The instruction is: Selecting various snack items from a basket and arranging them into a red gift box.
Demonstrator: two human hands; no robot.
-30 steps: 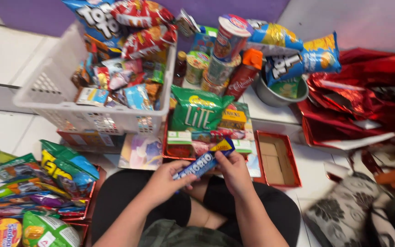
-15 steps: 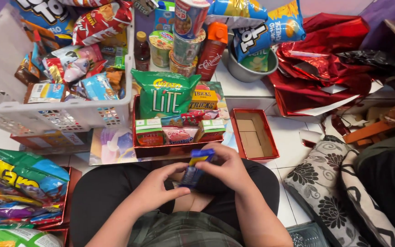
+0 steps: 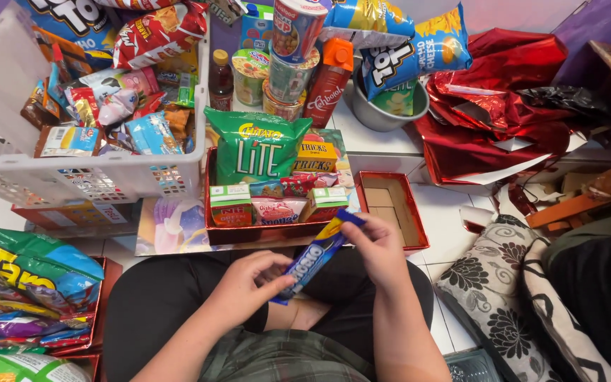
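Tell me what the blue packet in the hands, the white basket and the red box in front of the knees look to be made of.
Blue packet, held by left hand and right hand: likely glossy plastic film; it shines and creases.
White basket: rigid moulded plastic, matt, with a perforated lattice wall.
Red box: probably cardboard with a shiny red foil-like finish; thin, straight walls.

Blue cookie pack (image 3: 314, 257) with yellow end and white lettering; green chip bag (image 3: 257, 146), yellow and white lettering; red foil box (image 3: 213, 201); white lattice basket (image 3: 93, 180); crumpled red foil wrap (image 3: 493, 117); orange-capped red bottle (image 3: 329, 83); grey bowl (image 3: 376, 117); cream cushion (image 3: 493, 293) with black floral pattern; green plaid shorts (image 3: 284, 357).
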